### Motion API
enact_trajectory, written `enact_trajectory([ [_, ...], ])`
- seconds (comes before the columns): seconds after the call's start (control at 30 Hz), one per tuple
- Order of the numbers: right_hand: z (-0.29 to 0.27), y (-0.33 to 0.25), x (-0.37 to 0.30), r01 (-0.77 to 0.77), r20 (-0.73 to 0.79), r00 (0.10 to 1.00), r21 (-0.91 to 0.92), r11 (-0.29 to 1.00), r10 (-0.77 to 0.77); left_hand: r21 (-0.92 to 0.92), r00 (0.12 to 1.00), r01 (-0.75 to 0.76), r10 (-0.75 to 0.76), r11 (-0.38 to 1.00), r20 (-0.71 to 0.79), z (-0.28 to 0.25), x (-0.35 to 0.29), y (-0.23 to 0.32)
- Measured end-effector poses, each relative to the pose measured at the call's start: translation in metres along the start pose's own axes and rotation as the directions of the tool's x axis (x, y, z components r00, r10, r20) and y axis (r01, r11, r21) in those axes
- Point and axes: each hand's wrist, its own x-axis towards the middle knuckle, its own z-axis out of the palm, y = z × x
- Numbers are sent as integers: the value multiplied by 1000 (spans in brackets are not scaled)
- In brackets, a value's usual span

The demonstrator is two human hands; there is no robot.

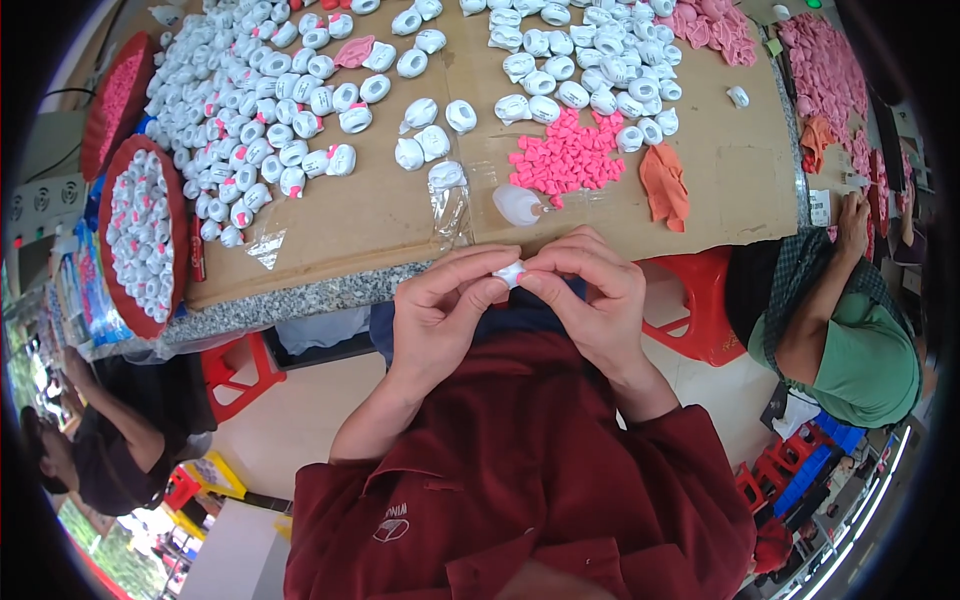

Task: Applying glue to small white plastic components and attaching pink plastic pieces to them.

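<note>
Close to the table's front edge I pinch a small white molded piece (pixel 509 273) between both hands. My left hand (pixel 432 318) grips its left side with thumb and index finger. The thumb and fingers of my right hand (pixel 600 300) close on its right side, where a bit of pink shows at the fingertips. Just beyond lies a translucent squeeze bottle (pixel 517 205) with a thin tip pointing right. Behind the bottle spreads a heap of small bright pink pieces (pixel 568 155). An orange crumpled finger-shaped piece (pixel 664 185) lies to their right.
Many white pieces, some with pink parts, cover the cardboard (pixel 350 225) at the left and back. A red-rimmed tray (pixel 178 260) of them stands at left, beside a red marker (pixel 197 258). Red stools (pixel 700 310) flank me. Co-workers sit at left (pixel 120 440) and right (pixel 850 350).
</note>
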Motion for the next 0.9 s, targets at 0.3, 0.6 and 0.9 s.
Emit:
enact_trajectory([
  [0.3, 2, 1, -2, 90, -37, 995, 3, 996, -89, -182, 1000, 22, -22, 983, -1, 6, -1, 9],
  [0.6, 5, 5, -3, 98, -71, 992, -81, 992, -104, 102, 977, -74, 93, 992, -192, -11, 7, 11],
  [0.9, 16, 11, 21, 111, -255, 944, -355, 928, -211, 892, 806, -180, 582, 415, -108, -32, 48, 23],
])
